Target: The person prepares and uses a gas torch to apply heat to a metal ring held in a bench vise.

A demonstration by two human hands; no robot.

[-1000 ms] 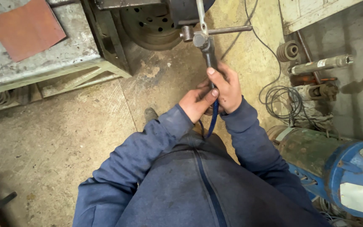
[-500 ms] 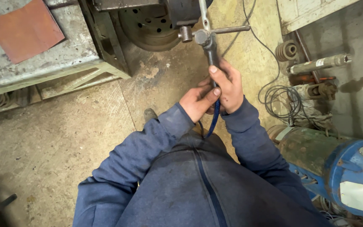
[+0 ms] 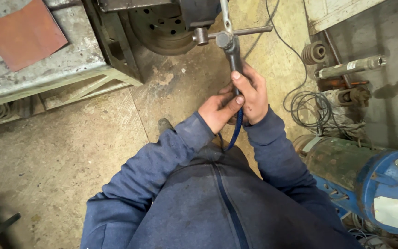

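Where both hands [image 3: 238,99] clasp it — dark, steel cross wrench [image 3: 230,42].

We wear a dark blue fleece jacket [image 3: 208,207] with a darker zip line [image 3: 224,203] running straight down its front, the cloth dull and a little soiled across the chest. Its long sleeves reach to the wrists and end in snug cuffs, one at our left hand [image 3: 217,110] and one at our right hand [image 3: 252,94], and both hands are bare, with no gloves. Below the sleeves the toe of one greyish shoe [image 3: 164,125] shows on the floor.
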